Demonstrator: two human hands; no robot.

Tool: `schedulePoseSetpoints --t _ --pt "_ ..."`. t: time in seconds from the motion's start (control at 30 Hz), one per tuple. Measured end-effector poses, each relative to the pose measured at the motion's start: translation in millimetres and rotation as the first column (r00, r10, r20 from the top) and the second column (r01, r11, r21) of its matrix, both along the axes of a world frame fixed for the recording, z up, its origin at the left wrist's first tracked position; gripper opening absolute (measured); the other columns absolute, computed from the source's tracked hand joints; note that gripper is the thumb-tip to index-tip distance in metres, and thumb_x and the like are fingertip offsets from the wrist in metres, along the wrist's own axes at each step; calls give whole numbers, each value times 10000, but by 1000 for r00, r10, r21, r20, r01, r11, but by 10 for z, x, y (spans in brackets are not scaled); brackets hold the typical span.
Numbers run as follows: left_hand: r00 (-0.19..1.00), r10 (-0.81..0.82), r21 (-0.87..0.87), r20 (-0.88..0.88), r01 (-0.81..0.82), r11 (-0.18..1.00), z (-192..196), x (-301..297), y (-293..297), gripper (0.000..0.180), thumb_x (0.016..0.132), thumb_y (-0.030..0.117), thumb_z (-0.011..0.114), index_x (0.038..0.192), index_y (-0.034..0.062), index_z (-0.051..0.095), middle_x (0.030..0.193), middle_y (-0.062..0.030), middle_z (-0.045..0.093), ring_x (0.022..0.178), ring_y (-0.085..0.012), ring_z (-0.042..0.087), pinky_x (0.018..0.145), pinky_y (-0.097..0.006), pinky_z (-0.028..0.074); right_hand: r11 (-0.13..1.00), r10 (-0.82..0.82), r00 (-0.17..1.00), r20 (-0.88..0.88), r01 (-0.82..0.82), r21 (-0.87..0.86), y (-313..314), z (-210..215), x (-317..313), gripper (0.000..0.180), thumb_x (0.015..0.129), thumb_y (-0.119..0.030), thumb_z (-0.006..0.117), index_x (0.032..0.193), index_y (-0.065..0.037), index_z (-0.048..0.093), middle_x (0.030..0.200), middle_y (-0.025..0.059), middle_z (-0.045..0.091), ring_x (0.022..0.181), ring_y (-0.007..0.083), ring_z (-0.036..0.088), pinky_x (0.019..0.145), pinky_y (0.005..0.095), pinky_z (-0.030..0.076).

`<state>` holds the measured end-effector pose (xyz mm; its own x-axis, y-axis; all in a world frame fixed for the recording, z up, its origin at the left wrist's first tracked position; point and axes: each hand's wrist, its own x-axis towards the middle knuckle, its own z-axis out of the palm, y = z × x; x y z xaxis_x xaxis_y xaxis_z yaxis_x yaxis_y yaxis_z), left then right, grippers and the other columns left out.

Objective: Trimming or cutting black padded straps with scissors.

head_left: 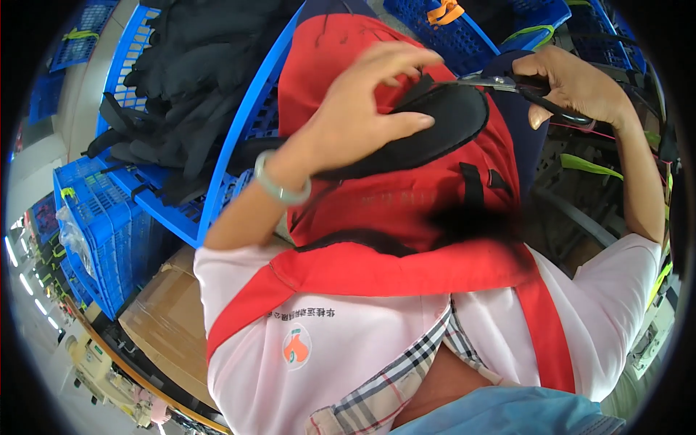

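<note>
Black padded strap [435, 127] on the red backpack [406, 196] in the lap, long axis slanting up-right toward scissors [540, 94] gripped closed-fisted in right hand [576, 83]; left hand [355, 116] pinching its near end, fingers half-curled.

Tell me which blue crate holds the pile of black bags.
The tilted blue crate just left of the left hand; black bags fill it, while the others show only coloured straps.
</note>
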<state>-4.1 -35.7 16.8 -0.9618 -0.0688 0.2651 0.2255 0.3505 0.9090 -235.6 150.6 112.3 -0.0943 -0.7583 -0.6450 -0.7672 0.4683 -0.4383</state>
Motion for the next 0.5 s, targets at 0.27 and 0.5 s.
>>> schedulePoseSetpoints --t 0.27,0.5 --pt "773 -632 623 44 473 622 205 394 396 535 760 264 804 1185 14 596 1150 -130 613 1055 -252 593 891 -352 468 765 -203 932 300 342 -546 179 18 -60 303 712 -257 766 839 -54 580 601 -62 426 526 13 394 464 186 256" --pt "969 -156 973 -189 207 105 50 -189 422 751 859 367 650 1449 42 318 1494 -161 331 1327 -339 395 1101 -511 275 647 -467 876 120 431 -629 416 -157 361 537 641 -295 858 912 -16 487 718 23 321 683 121 315 597 268 322"
